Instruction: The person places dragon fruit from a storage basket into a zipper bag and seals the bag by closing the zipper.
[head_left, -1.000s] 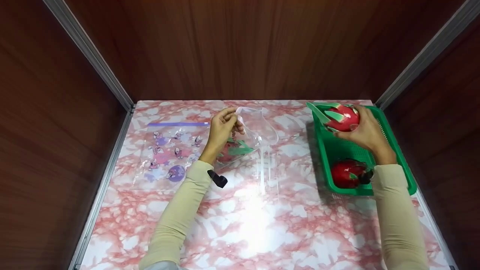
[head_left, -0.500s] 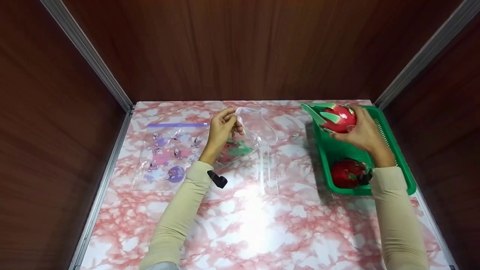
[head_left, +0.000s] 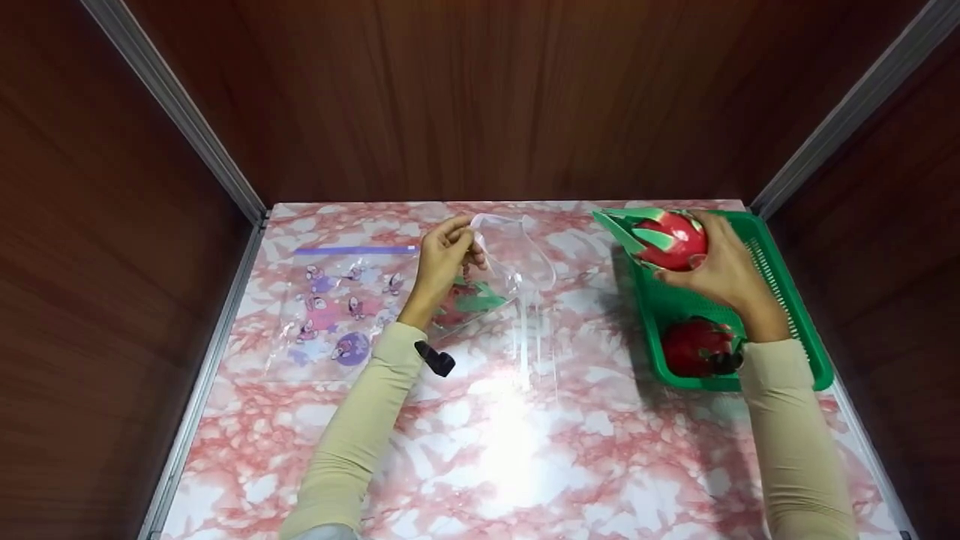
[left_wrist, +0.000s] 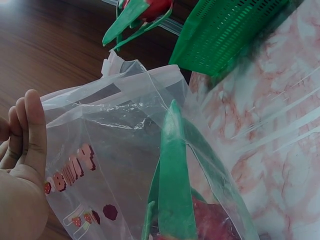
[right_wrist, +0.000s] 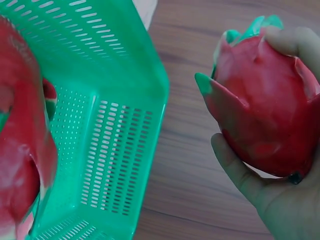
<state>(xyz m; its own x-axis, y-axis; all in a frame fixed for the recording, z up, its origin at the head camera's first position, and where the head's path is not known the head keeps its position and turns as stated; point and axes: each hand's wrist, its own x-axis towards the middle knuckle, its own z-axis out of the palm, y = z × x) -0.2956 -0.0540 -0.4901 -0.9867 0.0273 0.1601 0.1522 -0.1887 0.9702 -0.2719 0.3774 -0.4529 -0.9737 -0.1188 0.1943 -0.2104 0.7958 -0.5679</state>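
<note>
My left hand (head_left: 444, 262) pinches the top edge of a clear zip bag (left_wrist: 115, 120) and holds its mouth open. Inside the bag sits a dragon fruit (left_wrist: 215, 217) with long green leaves, partly behind the hand in the head view. Over the back of the green basket (head_left: 649, 345), my right hand (head_left: 724, 274) grips a second dragon fruit (head_left: 675, 240), thumb and fingers round its red body, leaves toward the bag. Another dragon fruit (head_left: 694, 346) lies at the near end of the basket, seen large in the right wrist view.
A flat zip bag (head_left: 341, 315) with a purple slider and cartoon prints lies on the left of the marbled table (head_left: 600, 450). Dark wooden panels (head_left: 480, 97) with metal corner rails enclose the back and sides. Clear film strips show on the table below the held bag.
My right hand has carried its dragon fruit slightly left and a little down, toward the held bag. My left hand and the bag have stayed in place.
</note>
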